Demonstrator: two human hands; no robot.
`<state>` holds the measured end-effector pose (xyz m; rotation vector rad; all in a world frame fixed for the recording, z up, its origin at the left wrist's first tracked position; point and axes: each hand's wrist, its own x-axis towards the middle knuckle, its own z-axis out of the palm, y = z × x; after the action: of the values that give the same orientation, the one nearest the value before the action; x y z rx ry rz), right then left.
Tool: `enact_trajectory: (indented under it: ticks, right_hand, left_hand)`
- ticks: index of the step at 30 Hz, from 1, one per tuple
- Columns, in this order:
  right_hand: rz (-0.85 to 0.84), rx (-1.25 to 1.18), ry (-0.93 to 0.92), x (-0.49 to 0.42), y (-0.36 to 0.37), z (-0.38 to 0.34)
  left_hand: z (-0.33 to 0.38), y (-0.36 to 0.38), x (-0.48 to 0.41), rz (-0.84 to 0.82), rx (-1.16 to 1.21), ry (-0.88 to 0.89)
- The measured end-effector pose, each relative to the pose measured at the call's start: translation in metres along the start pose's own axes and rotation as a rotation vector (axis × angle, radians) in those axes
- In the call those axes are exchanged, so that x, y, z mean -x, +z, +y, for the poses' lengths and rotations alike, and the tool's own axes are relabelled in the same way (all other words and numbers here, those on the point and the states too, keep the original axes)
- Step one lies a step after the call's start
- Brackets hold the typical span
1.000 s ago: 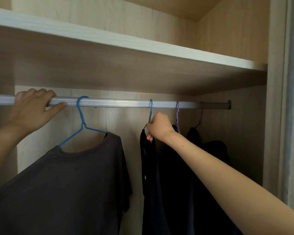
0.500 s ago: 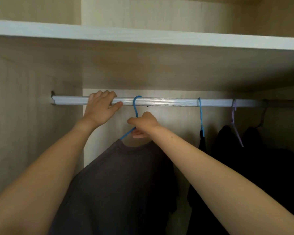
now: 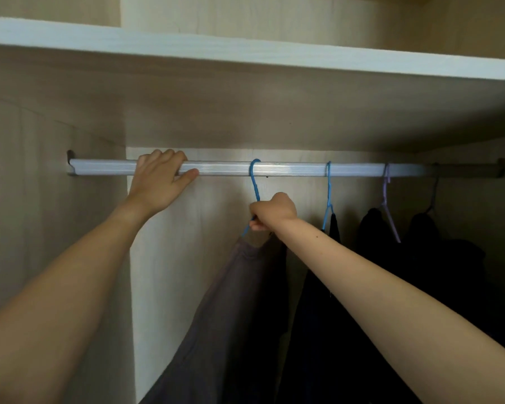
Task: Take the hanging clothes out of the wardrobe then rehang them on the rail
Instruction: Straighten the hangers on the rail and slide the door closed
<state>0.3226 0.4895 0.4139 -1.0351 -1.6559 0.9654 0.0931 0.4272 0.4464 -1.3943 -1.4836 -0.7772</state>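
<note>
— Right hand [image 3: 271, 211] is gripping what, fingers curled tight?
— It is clutching the blue hanger [image 3: 254, 182] just under its hook, looped over the silver rail [image 3: 289, 169]; a grey T-shirt [image 3: 231, 301] is hanging from it
— And the left hand [image 3: 158, 182]?
— Wrapping around the rail near its left end, beneath the pale wooden shelf [image 3: 245, 51], with dark clothes [image 3: 420, 258] hanging further right

Left forearm [image 3: 70, 287]: bare along its whole visible length, from the frame edge at 8 o'clock to the wrist.
Left hand [image 3: 158, 185]: bare, at 9 o'clock of centre; its back, knuckles and thumb show.
Right forearm [image 3: 376, 287]: bare likewise, in from 4 o'clock. It is broad at the frame edge and narrows to the wrist.
Mole [image 3: 317, 236]: one small dark spot on the right forearm, just below the wrist.
Right hand [image 3: 271, 211]: bare, seen from the back, near centre.
</note>
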Motion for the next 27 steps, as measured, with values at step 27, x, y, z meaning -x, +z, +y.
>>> enact_trajectory:
  ticks: [27]
  right_hand:
    - [-0.002, 0.055, -0.572, 0.262, -0.044, 0.171]
  left_hand:
    - [0.15, -0.107, 0.275, -0.045, 0.939, -0.681]
